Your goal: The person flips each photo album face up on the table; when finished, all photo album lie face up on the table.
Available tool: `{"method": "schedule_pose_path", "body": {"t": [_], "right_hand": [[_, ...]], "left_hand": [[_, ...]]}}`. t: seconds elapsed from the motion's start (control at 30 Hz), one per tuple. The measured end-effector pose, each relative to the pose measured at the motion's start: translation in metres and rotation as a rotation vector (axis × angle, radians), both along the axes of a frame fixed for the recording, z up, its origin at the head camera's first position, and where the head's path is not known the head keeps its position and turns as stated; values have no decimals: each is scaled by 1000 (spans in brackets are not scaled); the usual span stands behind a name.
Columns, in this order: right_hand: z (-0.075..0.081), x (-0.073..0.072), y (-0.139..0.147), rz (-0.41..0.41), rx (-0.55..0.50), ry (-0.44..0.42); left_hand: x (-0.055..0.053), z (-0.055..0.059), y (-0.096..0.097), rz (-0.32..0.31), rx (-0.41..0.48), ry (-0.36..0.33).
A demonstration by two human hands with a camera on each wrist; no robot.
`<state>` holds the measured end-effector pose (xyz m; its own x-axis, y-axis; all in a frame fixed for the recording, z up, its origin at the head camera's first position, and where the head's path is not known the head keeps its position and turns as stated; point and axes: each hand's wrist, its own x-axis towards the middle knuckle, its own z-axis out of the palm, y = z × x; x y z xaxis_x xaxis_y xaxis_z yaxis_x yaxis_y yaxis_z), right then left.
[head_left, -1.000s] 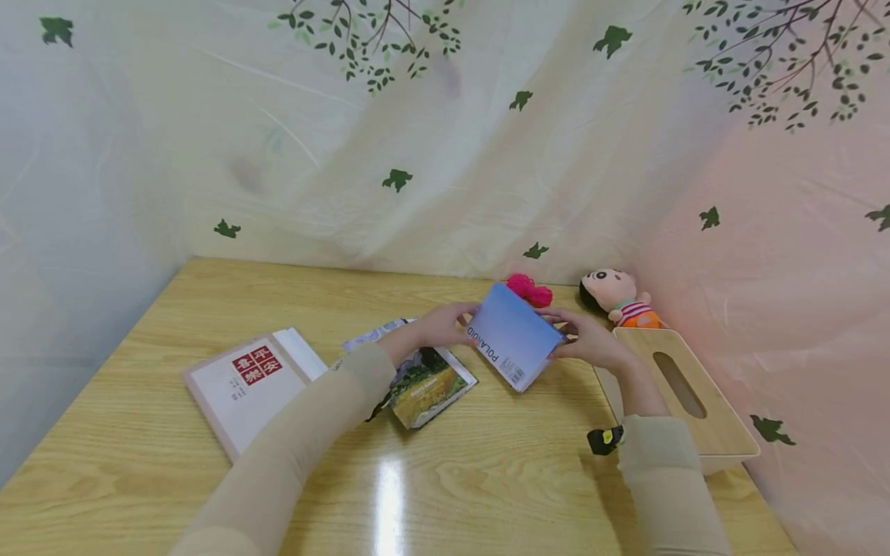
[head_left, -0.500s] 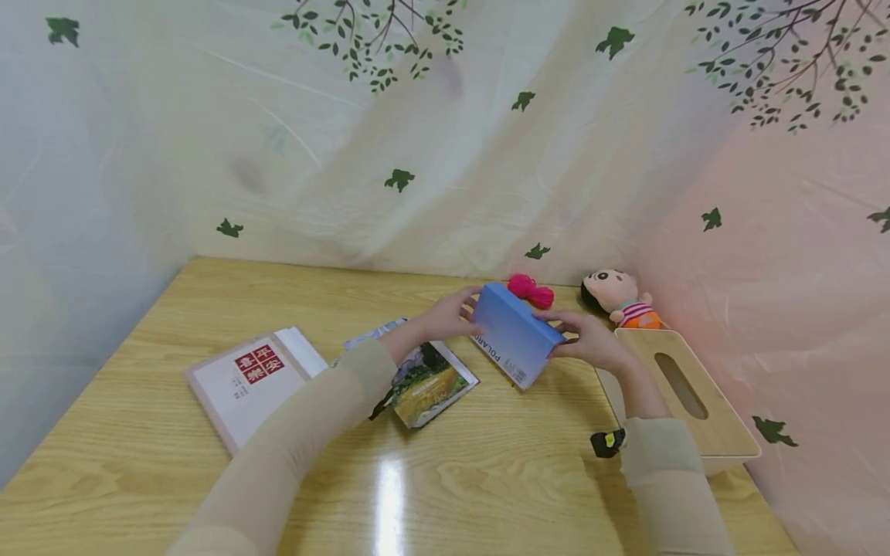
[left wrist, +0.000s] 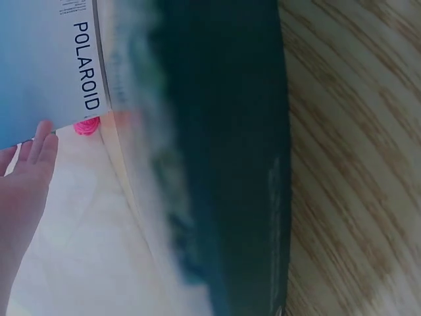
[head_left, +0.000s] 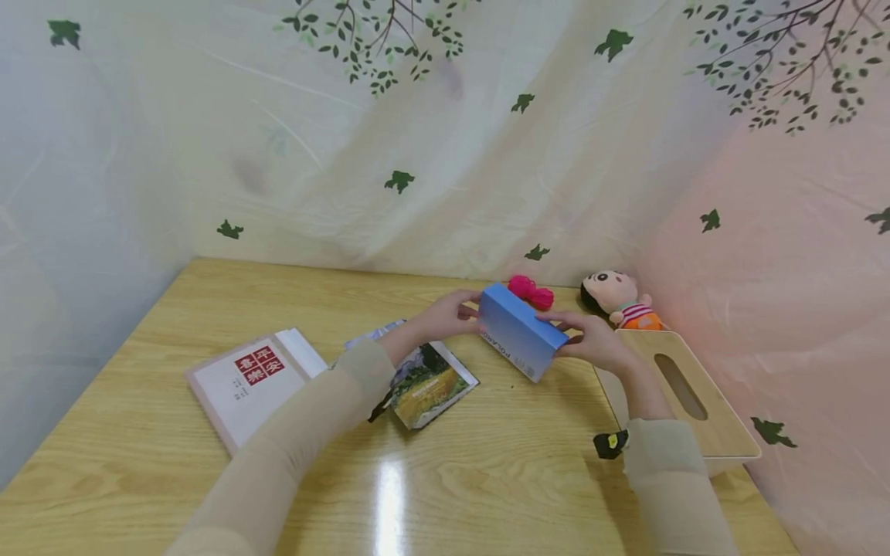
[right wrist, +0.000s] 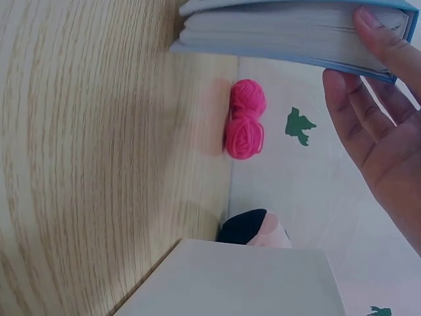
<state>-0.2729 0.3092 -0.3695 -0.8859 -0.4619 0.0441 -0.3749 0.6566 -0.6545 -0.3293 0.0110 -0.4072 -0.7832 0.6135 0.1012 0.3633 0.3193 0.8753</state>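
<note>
A blue book [head_left: 518, 340] marked POLAROID stands tilted over the middle of the table, its plain blue spine facing up. My left hand [head_left: 448, 315] holds its left end; in the left wrist view the fingers [left wrist: 43, 148] reach to the cover's edge. At the other end my right hand [head_left: 594, 340] grips it. The right wrist view shows the thumb on the page edges [right wrist: 283, 29] and the fingers against the cover. Left of it, a book with a landscape cover [head_left: 431, 386] lies flat, partly over a light-blue item [head_left: 371, 333]; the left forearm hides part of both.
A pale book with red characters [head_left: 253, 371] lies at the left. Pink yarn [head_left: 531, 292] sits behind the blue book. A doll [head_left: 619, 297] and a wood-topped tissue box [head_left: 702, 386] are at the right. A dark green blur [left wrist: 230, 158] fills much of the left wrist view.
Both hands have tipped the blue book, so its spine has turned into view and its lettered cover shows less. The hands stay at its two ends; the other things have not moved.
</note>
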Motion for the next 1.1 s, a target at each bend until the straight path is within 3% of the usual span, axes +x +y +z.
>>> {"method": "schedule_pose_path", "body": {"t": [0.43, 0.67, 0.87, 1.1], "right_hand": [[-7, -2, 6, 75, -90, -72], [-7, 0, 6, 113, -75, -57], [-7, 3, 5, 114, -52, -48], [-5, 7, 3, 144, -70, -85]], "left_hand": [[0, -5, 0, 1, 20, -14], [1, -5, -3, 28, 81, -51], [1, -5, -5, 42, 106, -41], [-1, -8, -5, 50, 149, -61]]}}
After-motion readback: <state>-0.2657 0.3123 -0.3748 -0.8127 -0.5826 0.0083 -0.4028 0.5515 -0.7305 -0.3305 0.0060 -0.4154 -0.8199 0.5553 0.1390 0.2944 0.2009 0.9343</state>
